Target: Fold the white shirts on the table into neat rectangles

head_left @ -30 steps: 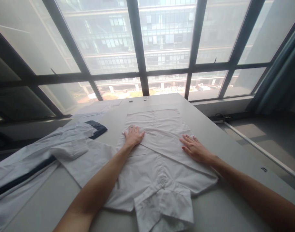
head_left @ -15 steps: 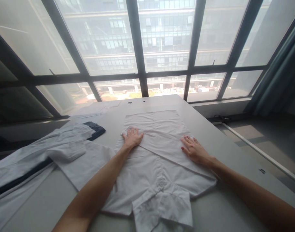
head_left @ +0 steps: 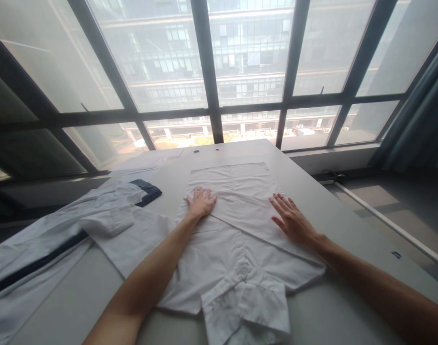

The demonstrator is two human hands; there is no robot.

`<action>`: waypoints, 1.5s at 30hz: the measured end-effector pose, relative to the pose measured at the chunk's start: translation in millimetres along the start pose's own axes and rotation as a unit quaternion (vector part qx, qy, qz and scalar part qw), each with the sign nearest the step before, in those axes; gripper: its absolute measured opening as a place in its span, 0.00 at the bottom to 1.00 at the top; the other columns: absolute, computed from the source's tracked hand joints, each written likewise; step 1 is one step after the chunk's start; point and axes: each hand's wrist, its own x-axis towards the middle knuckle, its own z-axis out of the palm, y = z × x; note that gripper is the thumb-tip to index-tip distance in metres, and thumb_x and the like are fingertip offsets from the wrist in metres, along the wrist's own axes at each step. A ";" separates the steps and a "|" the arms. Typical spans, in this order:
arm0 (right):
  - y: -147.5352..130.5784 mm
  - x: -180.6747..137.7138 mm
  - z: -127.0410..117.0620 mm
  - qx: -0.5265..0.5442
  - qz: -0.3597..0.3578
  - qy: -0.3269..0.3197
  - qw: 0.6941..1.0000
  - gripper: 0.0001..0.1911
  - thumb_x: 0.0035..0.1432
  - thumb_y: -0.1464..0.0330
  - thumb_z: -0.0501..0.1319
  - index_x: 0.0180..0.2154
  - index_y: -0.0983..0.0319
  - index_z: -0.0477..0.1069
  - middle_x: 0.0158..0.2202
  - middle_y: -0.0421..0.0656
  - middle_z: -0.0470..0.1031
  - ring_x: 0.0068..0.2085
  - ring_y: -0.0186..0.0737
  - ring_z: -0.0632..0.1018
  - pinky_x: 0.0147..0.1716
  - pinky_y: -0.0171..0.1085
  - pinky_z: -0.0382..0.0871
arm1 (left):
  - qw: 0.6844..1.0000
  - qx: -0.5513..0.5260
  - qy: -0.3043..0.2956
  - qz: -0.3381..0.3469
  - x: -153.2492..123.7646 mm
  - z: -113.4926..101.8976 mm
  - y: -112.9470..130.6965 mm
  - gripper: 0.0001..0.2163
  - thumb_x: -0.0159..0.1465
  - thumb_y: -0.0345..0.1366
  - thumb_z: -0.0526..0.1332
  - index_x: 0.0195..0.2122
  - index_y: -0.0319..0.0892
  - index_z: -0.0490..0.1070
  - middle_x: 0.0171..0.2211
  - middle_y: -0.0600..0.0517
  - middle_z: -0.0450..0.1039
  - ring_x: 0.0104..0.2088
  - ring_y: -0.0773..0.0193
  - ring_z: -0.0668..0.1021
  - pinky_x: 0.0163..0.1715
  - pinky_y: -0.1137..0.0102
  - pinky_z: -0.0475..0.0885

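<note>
A white shirt [head_left: 236,182] lies spread on the table before me, its collar end [head_left: 247,306] towards me and its hem at the far side. One sleeve is laid slantwise across the body of the shirt. My left hand [head_left: 201,203] rests on the shirt's left side, palm down with fingers spread. On the right edge of the shirt is my right hand [head_left: 294,220], its fingers stretched out and slightly raised at the tips. Neither hand grips the cloth. Another sleeve reaches out to the left, partly under my left forearm.
Left of the shirt lies a heap of white garments [head_left: 107,211] with dark navy parts [head_left: 147,191]. The white table [head_left: 305,191] runs up to a large framed window [head_left: 215,86]. A grey-blue curtain [head_left: 416,105] hangs at right, above a white floor-level bar [head_left: 380,215].
My right hand has lifted slightly and its fingers have straightened. My left hand stays pressed on the shirt. The whole view has shifted a little.
</note>
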 end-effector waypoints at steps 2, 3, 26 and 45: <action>-5.6 0.4 -4.8 0.027 -0.046 -0.008 0.999 0.33 0.73 0.58 0.46 0.73 0.62 0.48 0.75 0.48 0.47 0.74 0.45 0.47 0.71 0.51 0.45 | 1.000 0.000 -0.003 0.000 -0.3 -0.8 0.2 0.33 0.71 0.56 0.43 0.73 0.49 0.52 0.75 0.44 0.41 0.73 0.40 0.47 0.64 0.30 0.40; -7.5 0.4 -5.8 0.042 -0.059 -0.026 0.997 0.32 0.73 0.58 0.46 0.73 0.61 0.49 0.75 0.48 0.47 0.74 0.45 0.47 0.71 0.51 0.46 | 1.000 0.000 -0.003 0.001 -0.5 -1.1 0.2 0.33 0.71 0.56 0.43 0.73 0.49 0.52 0.75 0.44 0.41 0.73 0.40 0.47 0.64 0.30 0.41; -1.1 2.5 4.5 0.108 -0.054 -0.110 0.987 0.30 0.71 0.57 0.51 0.69 0.59 0.61 0.73 0.48 0.53 0.73 0.49 0.54 0.70 0.55 0.50 | 1.000 -0.004 0.008 -0.002 1.2 1.0 -0.8 0.32 0.70 0.56 0.44 0.72 0.50 0.55 0.75 0.45 0.43 0.73 0.38 0.48 0.63 0.28 0.40; 72.8 26.6 1.0 0.764 0.388 0.212 0.469 0.22 0.73 0.56 0.43 0.49 0.58 0.72 0.54 0.52 0.77 0.54 0.43 0.80 0.56 0.48 0.75 | 1.000 0.007 0.016 0.002 1.2 1.8 -0.9 0.31 0.71 0.56 0.44 0.72 0.50 0.56 0.74 0.44 0.45 0.72 0.37 0.50 0.62 0.28 0.43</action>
